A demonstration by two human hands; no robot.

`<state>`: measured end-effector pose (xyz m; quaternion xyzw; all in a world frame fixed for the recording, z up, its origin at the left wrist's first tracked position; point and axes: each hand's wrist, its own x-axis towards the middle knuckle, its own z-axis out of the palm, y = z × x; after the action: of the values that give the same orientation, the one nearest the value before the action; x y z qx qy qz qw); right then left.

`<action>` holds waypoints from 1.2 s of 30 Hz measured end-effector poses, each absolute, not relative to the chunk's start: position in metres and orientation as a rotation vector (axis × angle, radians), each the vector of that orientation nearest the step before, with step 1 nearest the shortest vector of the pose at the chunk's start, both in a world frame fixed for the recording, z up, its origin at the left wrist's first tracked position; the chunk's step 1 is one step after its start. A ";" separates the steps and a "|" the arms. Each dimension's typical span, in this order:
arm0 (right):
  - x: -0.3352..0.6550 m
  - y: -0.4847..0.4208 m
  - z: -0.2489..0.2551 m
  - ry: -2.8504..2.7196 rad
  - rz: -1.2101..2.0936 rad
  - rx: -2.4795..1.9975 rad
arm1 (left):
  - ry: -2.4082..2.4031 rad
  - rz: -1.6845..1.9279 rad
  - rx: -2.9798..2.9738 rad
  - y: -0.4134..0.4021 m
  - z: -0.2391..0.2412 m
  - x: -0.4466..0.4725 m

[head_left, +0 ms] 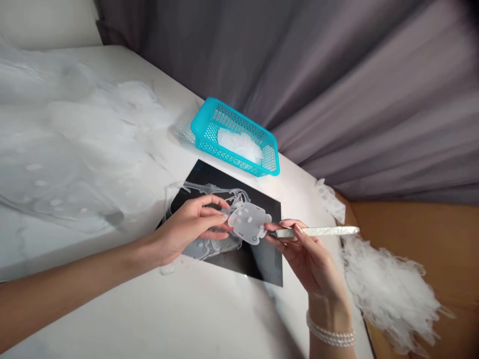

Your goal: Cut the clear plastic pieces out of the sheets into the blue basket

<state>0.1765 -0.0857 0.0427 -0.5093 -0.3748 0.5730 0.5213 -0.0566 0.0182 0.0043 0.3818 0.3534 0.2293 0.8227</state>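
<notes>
My left hand (204, 219) pinches the left edge of a flat, translucent white plastic piece (250, 222) with small holes and notched sides, raised over a black mat (262, 267). A slim, knife-like tool (322, 231) with a pale handle lies in my right hand (309, 252). Its dark front end is at the piece's right edge, where my right fingertips also are; the very tip is hidden. Beneath and behind my left hand, clear film-like scraps (215, 189) and another translucent moulded piece (219, 245) rest on the mat.
A turquoise perforated basket (200, 132) holding white translucent pieces (241, 144) stands behind the mat. A large translucent heap (93, 134) covers the table's left side. Tangled clear scraps (389, 289) lie to the right, near the table edge. A grey curtain (224, 55) hangs behind.
</notes>
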 end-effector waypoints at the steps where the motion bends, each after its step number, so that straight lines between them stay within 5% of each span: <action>1: 0.179 -0.076 0.049 -0.896 1.337 -1.226 | 0.773 0.492 0.810 0.018 0.005 -0.057; 11: 0.213 0.073 0.068 -0.854 1.031 -1.357 | 0.822 0.424 0.861 0.015 -0.004 -0.060; 24: 0.155 -0.062 0.038 -1.001 1.638 -1.339 | 0.737 0.404 0.837 0.032 0.005 -0.047; 36: 0.282 -0.041 0.021 -0.831 1.186 -1.421 | 0.666 0.440 1.617 0.049 0.036 -0.006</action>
<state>0.2816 -0.0410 0.0212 -0.5947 -0.3479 0.4965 0.5280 -0.0060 0.0487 0.0365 0.7034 0.2897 0.1915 0.6202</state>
